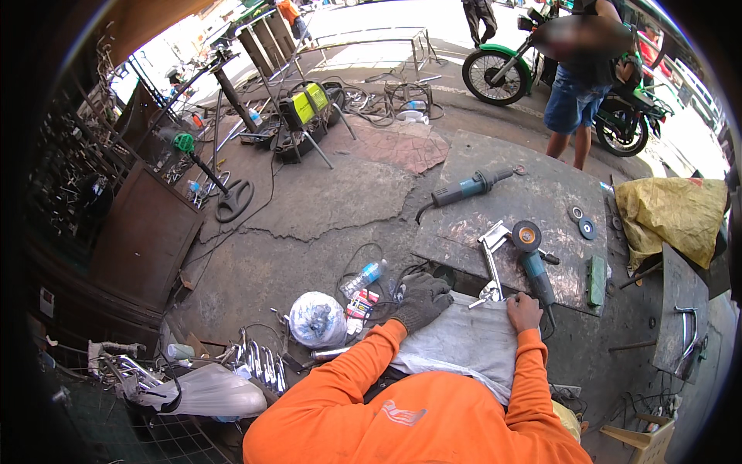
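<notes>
A grey cloth (pixel 464 336) lies spread over my lap, against the near edge of the low dark work board (pixel 456 240). My left hand (pixel 423 300), in a dark knit glove, is closed at the cloth's upper left corner. At its upper right corner my bare right hand (pixel 525 312) has its fingers curled on the edge. Between the hands, a shiny metal bracket (pixel 491 251) with a long arm stretches from the cloth onto the board. Just right of the bracket rests a teal angle grinder (pixel 538 277) with its disc facing up. My fingertips are partly hidden.
Farther back lies a second teal power tool (pixel 471 187). Loose discs (pixel 587 228) and a green block (pixel 596 281) sit at right. On my left are a plastic bottle (pixel 363 278), a wrapped roll (pixel 318 319) and metal levers (pixel 263 363). A person (pixel 576 100) stands beside a green motorcycle (pixel 498 73).
</notes>
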{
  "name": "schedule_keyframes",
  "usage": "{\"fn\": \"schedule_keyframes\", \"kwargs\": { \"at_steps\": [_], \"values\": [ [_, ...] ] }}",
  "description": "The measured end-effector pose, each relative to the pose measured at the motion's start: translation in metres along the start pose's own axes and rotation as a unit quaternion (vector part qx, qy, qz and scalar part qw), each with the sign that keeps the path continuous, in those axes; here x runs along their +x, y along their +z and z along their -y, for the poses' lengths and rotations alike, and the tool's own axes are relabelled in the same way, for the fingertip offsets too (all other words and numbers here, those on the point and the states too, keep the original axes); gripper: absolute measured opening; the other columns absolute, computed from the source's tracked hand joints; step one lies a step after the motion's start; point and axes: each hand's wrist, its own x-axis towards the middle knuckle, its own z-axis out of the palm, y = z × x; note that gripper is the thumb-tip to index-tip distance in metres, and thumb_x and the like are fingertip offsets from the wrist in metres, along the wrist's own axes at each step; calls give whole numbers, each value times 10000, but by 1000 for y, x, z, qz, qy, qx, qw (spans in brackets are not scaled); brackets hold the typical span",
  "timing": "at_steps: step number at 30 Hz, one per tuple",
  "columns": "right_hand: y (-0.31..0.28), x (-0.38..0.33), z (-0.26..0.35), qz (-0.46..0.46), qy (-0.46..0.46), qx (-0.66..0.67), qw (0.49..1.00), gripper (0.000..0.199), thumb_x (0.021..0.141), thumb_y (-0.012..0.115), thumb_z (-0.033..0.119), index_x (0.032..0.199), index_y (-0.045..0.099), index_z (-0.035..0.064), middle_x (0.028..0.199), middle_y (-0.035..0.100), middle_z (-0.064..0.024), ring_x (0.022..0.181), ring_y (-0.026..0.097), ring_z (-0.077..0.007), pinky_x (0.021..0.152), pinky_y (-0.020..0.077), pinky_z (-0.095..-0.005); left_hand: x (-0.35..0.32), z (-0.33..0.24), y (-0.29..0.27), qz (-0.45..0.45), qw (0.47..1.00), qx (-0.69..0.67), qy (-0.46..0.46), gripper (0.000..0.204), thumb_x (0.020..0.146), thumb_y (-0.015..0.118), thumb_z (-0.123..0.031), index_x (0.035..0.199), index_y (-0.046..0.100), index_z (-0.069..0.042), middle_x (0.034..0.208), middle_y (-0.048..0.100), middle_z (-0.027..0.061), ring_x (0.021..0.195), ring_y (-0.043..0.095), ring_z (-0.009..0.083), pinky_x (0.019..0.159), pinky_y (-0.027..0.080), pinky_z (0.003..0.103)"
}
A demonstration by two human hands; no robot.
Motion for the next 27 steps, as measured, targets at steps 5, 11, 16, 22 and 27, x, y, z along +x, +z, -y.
{"fn": "schedule_keyframes", "kwargs": {
  "at_steps": [5, 11, 16, 22, 27],
  "values": [
    [2, 1, -1, 0, -3, 2, 1000, 391, 975, 621, 422, 1082, 759, 73, 1193, 781, -139, 1202, 655, -417, 1040, 478, -642, 0, 4, 4, -11, 1000, -14, -6, 423, 982, 774, -363, 1276, 777, -59, 1354, 732, 161, 1345, 618, 357, 1182, 449, 464],
    [3, 0, -2, -3, -7, 3, 1000, 394, 975, 619, 428, 1083, 763, 77, 1193, 783, -135, 1199, 655, -415, 1037, 477, -641, 0, 5, 9, -16, 1000, -10, -18, 429, 985, 774, -363, 1284, 776, -56, 1402, 713, 173, 1373, 613, 365, 1200, 446, 460],
    [2, 0, -1, 0, -4, 6, 1000, 393, 974, 619, 426, 1097, 773, 86, 1199, 785, -132, 1201, 654, -410, 1038, 475, -637, 0, 8, 10, -12, 999, -23, -25, 449, 981, 779, -368, 1299, 768, -50, 1437, 697, 182, 1418, 589, 365, 1225, 432, 463],
    [2, -1, 0, -7, -8, 11, 1000, 372, 976, 616, 412, 1075, 753, 80, 1168, 783, -134, 1196, 654, -407, 1030, 477, -630, -1, 10, 13, -22, 999, -25, -26, 465, 977, 783, -371, 1317, 755, -54, 1459, 683, 180, 1446, 567, 373, 1238, 421, 473],
    [1, -1, 1, -4, -6, -2, 1000, 372, 981, 617, 406, 1101, 783, 95, 1181, 793, -128, 1194, 662, -407, 1030, 477, -634, 0, 10, 11, -12, 999, -22, -27, 446, 984, 774, -377, 1298, 759, -62, 1435, 689, 176, 1402, 588, 380, 1212, 440, 477]
  ]
}}
